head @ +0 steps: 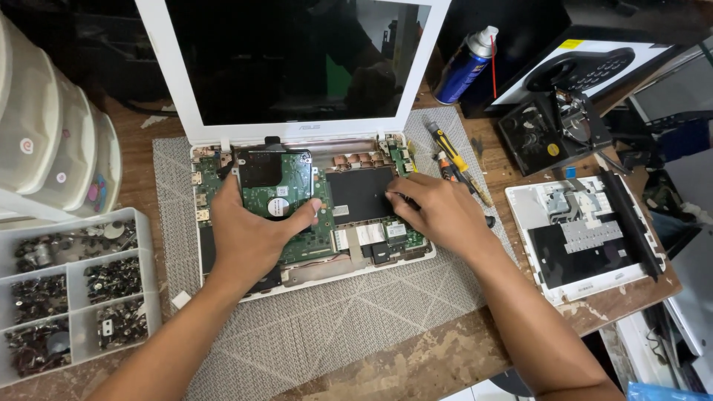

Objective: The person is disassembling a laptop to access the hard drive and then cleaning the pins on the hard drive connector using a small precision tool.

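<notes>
left hand (249, 234) gripping hard drive (276, 180), right hand (440, 213) on open laptop (356, 256)

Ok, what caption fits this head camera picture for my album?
Left hand lifts a hard drive from an opened white laptop; right hand touches inside.

Laptop (312, 208) on mat (334, 319), drive (275, 182) perhaps atop its board; screw tray (74, 289) left, keyboard cover (587, 238) right, spray can (464, 67) behind.

Even, fairly bright overhead light; head view sharp at centre.
Soft, short shadows under both forearms on the grey mat (356, 319). The dark laptop screen (297, 56) mirrors a dim silhouette and a green patch; no harsh glare. Top corners fall into shadow. Mild wide-angle bending at the edges; plastic drawers (52, 141) slightly soft.
</notes>
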